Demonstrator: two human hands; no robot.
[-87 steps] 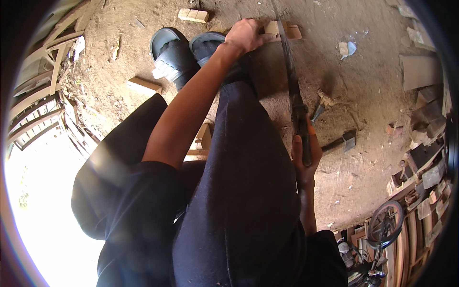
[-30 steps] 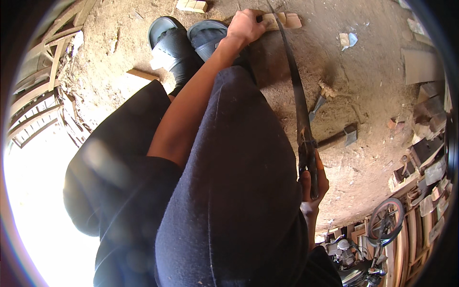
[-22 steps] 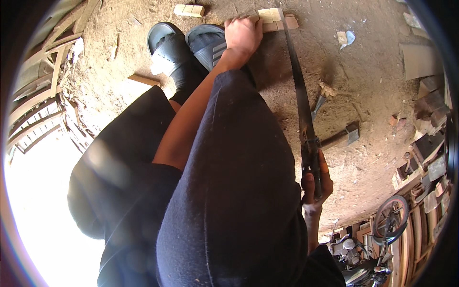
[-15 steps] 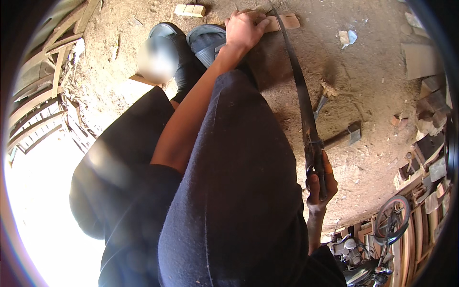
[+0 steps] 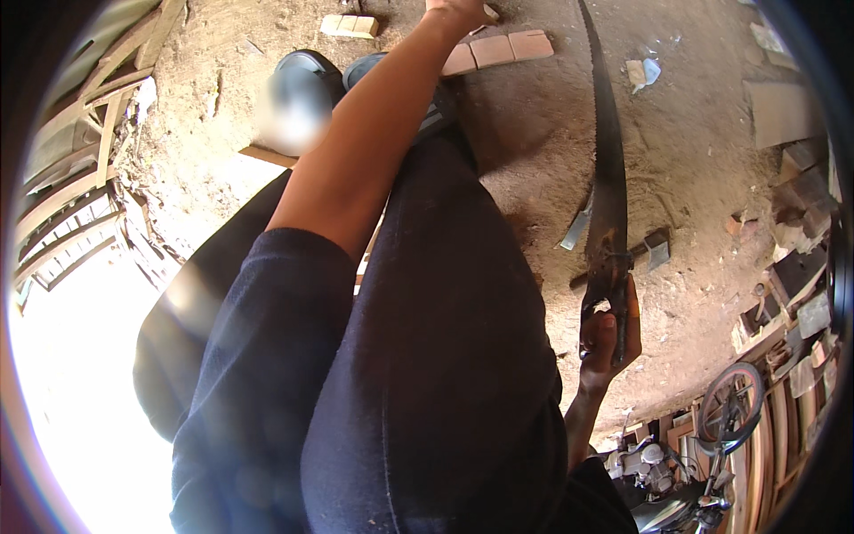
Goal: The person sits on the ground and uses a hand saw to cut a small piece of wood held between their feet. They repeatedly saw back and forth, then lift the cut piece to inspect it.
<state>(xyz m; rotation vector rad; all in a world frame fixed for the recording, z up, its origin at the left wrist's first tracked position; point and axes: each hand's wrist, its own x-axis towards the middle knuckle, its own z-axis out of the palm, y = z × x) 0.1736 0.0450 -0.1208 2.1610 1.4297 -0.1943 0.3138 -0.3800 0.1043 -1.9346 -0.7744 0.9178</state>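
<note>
My right hand [image 5: 609, 343] is closed round the handle of a long dark handsaw [image 5: 608, 151], whose toothed blade points away over the dirt floor and touches no wood. At the far edge of the view my left hand [image 5: 455, 12] reaches past my shoes, its fingers mostly cut off by the frame. Beside those fingers is the end of a small pale piece of wood [image 5: 490, 14]; whether I grip it cannot be seen. Just nearer lies a reddish wooden strip [image 5: 507, 49], divided by crosswise lines.
Pale wooden blocks [image 5: 349, 26] lie beyond my shoe [image 5: 307, 78]. A flat metal blade [image 5: 576, 228] and a tool with a metal head [image 5: 657, 248] lie by the saw. Scrap wood [image 5: 801, 178] and a motorcycle [image 5: 658, 481] stand at the right.
The saw has swung right, away from the reddish wooden strip. My left hand has come off the strip and moved farther forward, to the frame's edge.
</note>
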